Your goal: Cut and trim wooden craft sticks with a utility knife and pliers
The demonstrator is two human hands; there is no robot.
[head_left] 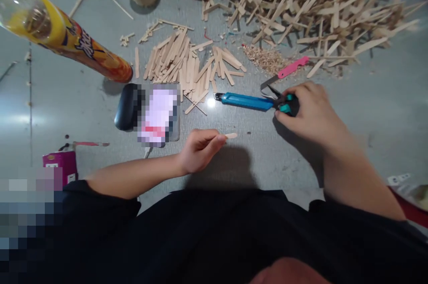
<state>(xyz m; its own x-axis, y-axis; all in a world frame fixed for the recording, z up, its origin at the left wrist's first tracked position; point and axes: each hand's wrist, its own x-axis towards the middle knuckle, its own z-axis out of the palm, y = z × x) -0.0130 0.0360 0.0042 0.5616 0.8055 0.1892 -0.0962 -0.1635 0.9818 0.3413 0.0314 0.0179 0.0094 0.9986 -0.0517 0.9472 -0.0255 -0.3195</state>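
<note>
My left hand (202, 150) is closed in a pinch on a short wooden craft stick (231, 135), whose rounded end pokes out past the fingertips. On the right, my right hand (309, 112) grips a pair of pliers (286, 104) with black and teal handles, jaws pointing away to the upper left. Touching or just beside the pliers lies a blue utility knife (247, 100). Slightly farther back is a pink-handled blade (292, 68). Between the knife and the phone, many cut craft sticks (170, 59) are heaped on the grey surface (234, 168).
A large pile of craft sticks (301, 3) fills the back right, with small wood scraps (264, 59) before it. At left stand a yellow-orange bottle (76, 41), a dark oblong case (125, 108) and a blurred phone (158, 112). A purple box (62, 166) sits near my left sleeve.
</note>
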